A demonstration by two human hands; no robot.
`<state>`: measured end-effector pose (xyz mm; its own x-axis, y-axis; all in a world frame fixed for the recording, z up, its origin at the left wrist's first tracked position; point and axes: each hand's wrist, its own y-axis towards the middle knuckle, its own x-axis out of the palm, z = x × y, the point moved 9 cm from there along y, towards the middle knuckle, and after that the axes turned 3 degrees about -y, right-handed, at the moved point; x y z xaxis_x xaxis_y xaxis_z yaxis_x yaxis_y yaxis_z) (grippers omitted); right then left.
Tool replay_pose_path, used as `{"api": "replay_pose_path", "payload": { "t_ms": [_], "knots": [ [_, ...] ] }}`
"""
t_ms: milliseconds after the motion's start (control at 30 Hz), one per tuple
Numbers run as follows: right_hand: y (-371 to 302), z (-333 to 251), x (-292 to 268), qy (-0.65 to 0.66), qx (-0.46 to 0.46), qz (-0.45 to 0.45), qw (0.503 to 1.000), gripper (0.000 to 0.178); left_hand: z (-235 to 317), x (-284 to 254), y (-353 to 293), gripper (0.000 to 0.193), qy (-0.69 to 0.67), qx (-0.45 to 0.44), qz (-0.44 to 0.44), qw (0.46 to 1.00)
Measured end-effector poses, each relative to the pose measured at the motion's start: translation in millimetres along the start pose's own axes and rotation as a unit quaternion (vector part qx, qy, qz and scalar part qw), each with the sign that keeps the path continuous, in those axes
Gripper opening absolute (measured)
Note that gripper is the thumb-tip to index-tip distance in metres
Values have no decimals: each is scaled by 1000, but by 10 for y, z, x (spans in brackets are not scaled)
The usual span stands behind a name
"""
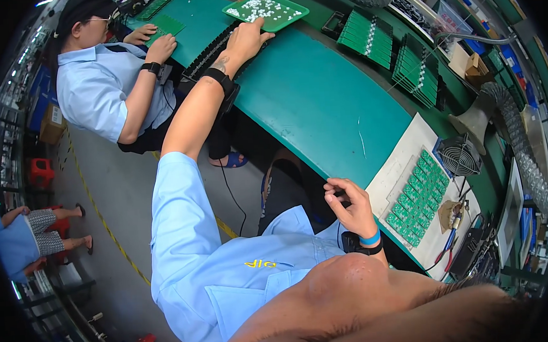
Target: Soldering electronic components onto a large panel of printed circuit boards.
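My left arm stretches far across the green bench to the upper left. There my left hand (242, 44) is closed at the near rim of a shallow green tray (305, 13), fingers over the rim and thumb below. Small white parts (263, 8) lie scattered in the tray. Under that hand and wrist runs a black slotted rack (213, 53). My right hand (350, 208) hovers by the bench's near edge with fingers curled and pressed together. Whatever it may hold is too small to make out. Green circuit boards (416, 196) lie in a panel beyond it.
Racks of green boards (366, 39) stand along the bench's far side. A small fan (461, 156), pliers (453, 236) and a flexible duct (520, 139) are at the right. A co-worker (99, 81) handles a green board at the left; red stools (40, 172) stand on the floor.
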<state>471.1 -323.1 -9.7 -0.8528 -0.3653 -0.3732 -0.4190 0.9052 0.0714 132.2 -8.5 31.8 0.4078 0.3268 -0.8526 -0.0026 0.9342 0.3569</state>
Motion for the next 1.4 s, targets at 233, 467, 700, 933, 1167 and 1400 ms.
{"api": "replay_pose_path", "payload": {
  "t_ms": [233, 467, 700, 933, 1167, 1400],
  "knots": [
    [37, -3, 14, -9, -3, 0, 1000, 32, -472, -211, 526, 51, -14, 41, 72, 996],
    [9, 18, -12, 15, -6, 34, 999, 32, -1526, 30, 1041, 56, 22, -59, -15, 998],
    [34, 55, 2, 23, -3, 50, 998, 32, -1986, 324, 1161, 50, 78, -92, -64, 991],
    [80, -15, 0, 28, -20, 30, 999, 32, -879, -110, 436, 53, 113, -17, -34, 993],
    [90, -149, 33, 28, -63, -3, 998, 32, -276, -162, -938, 56, 166, -27, -61, 984],
    [60, -148, 67, 14, -78, -14, 997, 32, -71, -445, -899, 61, 98, 16, 6, 995]
  ]
}}
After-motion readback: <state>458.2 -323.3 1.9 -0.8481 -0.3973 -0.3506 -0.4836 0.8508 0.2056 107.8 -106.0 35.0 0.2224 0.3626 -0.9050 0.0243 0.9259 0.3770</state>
